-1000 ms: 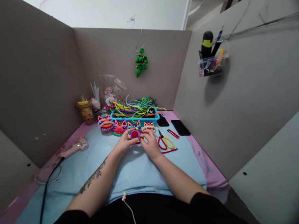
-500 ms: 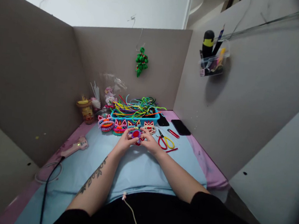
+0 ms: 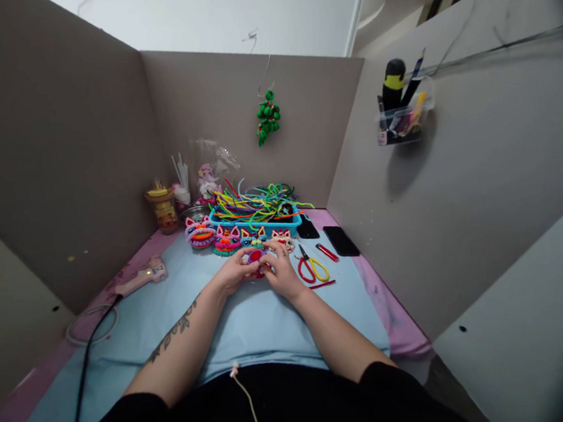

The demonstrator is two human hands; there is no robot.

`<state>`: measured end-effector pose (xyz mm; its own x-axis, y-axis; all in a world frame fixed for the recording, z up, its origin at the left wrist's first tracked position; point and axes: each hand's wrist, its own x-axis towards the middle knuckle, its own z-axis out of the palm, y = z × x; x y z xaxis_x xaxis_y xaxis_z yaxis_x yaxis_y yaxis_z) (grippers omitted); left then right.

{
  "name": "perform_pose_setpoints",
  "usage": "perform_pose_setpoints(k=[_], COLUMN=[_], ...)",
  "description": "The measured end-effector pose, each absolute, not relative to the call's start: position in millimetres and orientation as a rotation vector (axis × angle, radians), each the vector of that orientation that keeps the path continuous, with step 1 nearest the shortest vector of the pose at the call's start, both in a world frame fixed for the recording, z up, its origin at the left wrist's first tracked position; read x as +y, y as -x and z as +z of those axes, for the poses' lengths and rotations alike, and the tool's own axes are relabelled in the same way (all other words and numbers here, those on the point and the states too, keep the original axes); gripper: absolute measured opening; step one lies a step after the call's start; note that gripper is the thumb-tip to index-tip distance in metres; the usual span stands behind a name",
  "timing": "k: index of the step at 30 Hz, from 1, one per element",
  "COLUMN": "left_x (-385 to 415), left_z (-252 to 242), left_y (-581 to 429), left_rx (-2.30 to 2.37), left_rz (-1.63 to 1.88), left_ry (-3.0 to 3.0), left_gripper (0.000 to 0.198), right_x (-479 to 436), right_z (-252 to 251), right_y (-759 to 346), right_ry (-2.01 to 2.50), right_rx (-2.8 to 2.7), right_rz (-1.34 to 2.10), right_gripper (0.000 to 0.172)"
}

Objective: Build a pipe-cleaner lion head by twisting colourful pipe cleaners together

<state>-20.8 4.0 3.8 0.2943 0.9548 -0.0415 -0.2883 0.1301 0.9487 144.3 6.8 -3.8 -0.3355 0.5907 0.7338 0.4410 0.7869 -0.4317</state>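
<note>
A small purple piece with a round red middle (image 3: 255,256), apparently made of fuzzy pipe cleaner, is held above the cloth. My left hand (image 3: 233,272) grips its left side, thumb toward me. My right hand (image 3: 283,275) closes on its right side with bent fingers. Just behind my hands is a row of fuzzy animal heads: a purple and orange one (image 3: 200,233), a pink one with red ears (image 3: 227,240), a teal one (image 3: 252,236) and a white and red one (image 3: 283,239), partly hidden by my right hand.
A blue basket (image 3: 254,225) of loose pipe cleaners stands behind. Scissors (image 3: 313,266), a red pipe cleaner piece (image 3: 322,285), a red cutter (image 3: 327,252) and a black phone (image 3: 341,241) lie right. A pink glue gun (image 3: 142,277) with a cord lies left. Partition walls (image 3: 241,119) enclose the table.
My right hand has shifted its grip on the purple and red piece, its fingers now bent over the right side. The piece has dropped slightly and my left hand still holds it.
</note>
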Motion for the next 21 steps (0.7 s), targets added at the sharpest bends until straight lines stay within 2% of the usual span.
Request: perform_pose_setpoints(k=[5,9,13,16,18,21], left_x=[4.8,6.3,8.0,8.0,7.0,5.2], left_z=[3.9,0.1,-2.4,0.6,4.5,10.0], left_y=[23.1,20.6,18.1,18.0,18.3,18.7], left_rx=[0.788,0.85,0.993,0.968,0.904,0.834], left_rz=[0.989,1.009,1.138,1.187,1.203,1.225], left_ry=[-0.977,-1.028,-1.035,-1.001,-0.981,-0.943], left_gripper=[0.061,0.063,0.063,0.062,0.061,0.057], right_x=[4.3,1.8,8.8,19.7,24.5,24.1], right_z=[-3.1,-2.1,0.4,1.7,1.7,0.0], right_y=[-143.0,-140.6,-144.0,-151.4,-155.7,-155.6], right_ry=[0.746,0.725,0.637,0.584,0.64,0.768], right_rx=[-1.986,-1.917,-1.673,-1.347,-1.314,-1.552], right_rz=[0.34,0.506,0.736,0.93,0.928,0.734], right_gripper=[0.016,0.005,0.029,0.039,0.033,0.014])
